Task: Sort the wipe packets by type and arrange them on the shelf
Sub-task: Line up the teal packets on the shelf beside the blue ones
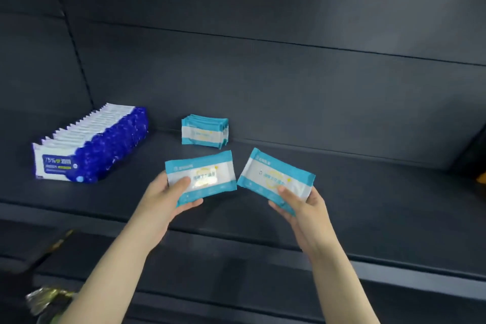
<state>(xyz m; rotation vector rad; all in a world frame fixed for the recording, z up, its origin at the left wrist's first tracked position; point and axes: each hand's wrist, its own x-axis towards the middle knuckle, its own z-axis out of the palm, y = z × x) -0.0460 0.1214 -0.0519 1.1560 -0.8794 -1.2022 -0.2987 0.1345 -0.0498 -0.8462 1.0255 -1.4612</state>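
Left hand (pixel 168 198) pinches a teal packet (pixel 207 173), right hand (pixel 305 205) a second teal packet (pixel 273 177), print blurred; blue row (pixel 105 144) reads "75%".

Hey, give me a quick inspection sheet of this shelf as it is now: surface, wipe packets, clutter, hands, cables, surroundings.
Surface: dark shelf, matte and flat.
Job's things: row of blue-and-white packets standing at the left; small stack of teal packets upright near the back; two more teal packets in hand.
Clutter: crinkled wrapper at lower left, blurred; orange object at the right edge, cut off.
Grips: left hand holds the left teal packet; right hand holds the right teal packet, tilted. Their near corners are close; cannot tell if they touch.
Cables: nothing seen.
Surroundings: dark back panel; lower shelf edge below.
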